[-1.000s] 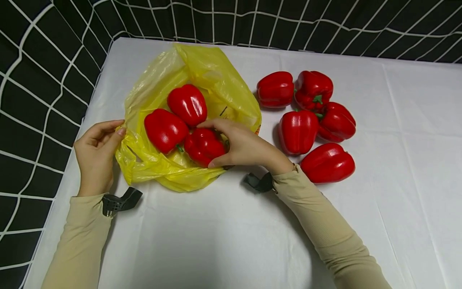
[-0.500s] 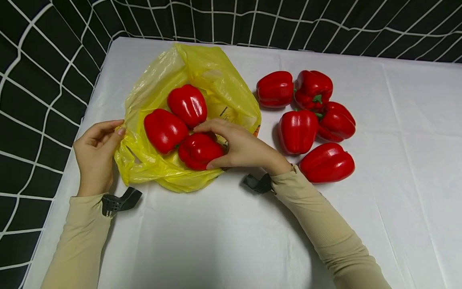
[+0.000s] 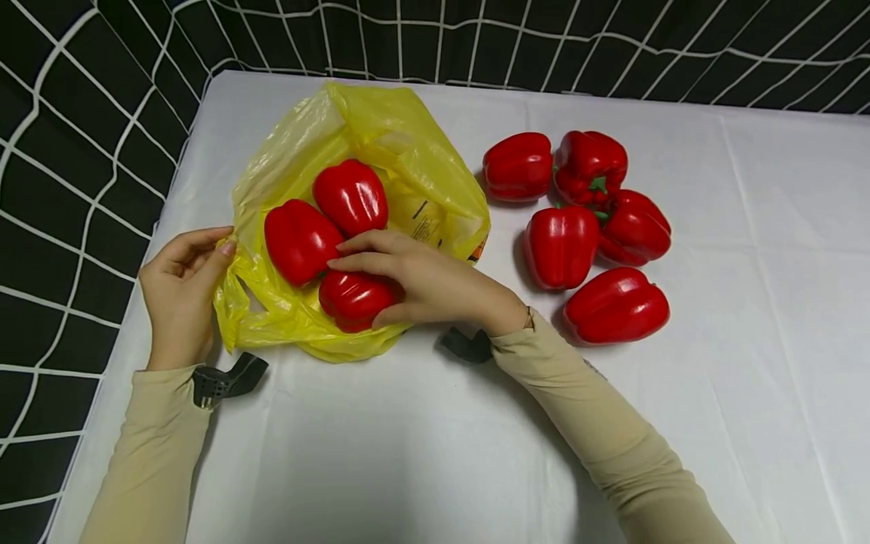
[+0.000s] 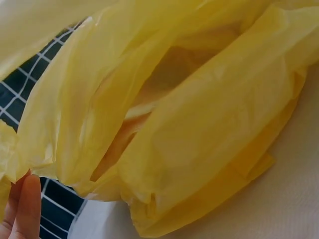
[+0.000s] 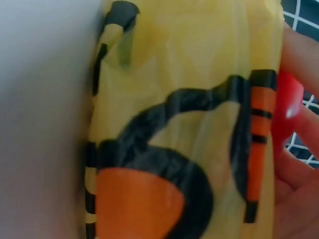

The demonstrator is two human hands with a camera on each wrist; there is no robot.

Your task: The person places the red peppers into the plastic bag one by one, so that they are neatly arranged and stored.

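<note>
A thin yellow plastic bag point(image 3: 414, 143) lies with its mouth spread wide. Three glossy red bell peppers are inside: a far one point(image 3: 351, 198), a left one point(image 3: 299, 242) and a near one point(image 3: 353, 302). At the left rim my left hand point(image 3: 183, 287) pinches the plastic between thumb and fingertips, also visible in the left wrist view point(image 4: 25, 204). My right hand point(image 3: 435, 283) reaches over the near rim and grips the near pepper, fingers across its far side and thumb at its right. In the right wrist view, printed plastic point(image 5: 164, 124) covers most of that pepper.
Several more red bell peppers lie on the white-covered table point(image 3: 381, 453) right of the bag; one point(image 3: 617, 306) sits close beside the right sleeve. A black curtain with white netting point(image 3: 476, 45) borders the table's back and left.
The right hand has moved left and slightly nearer with its pepper, which now sits against the left pepper. The left pepper has shifted slightly left. The left hand stays at the rim.
</note>
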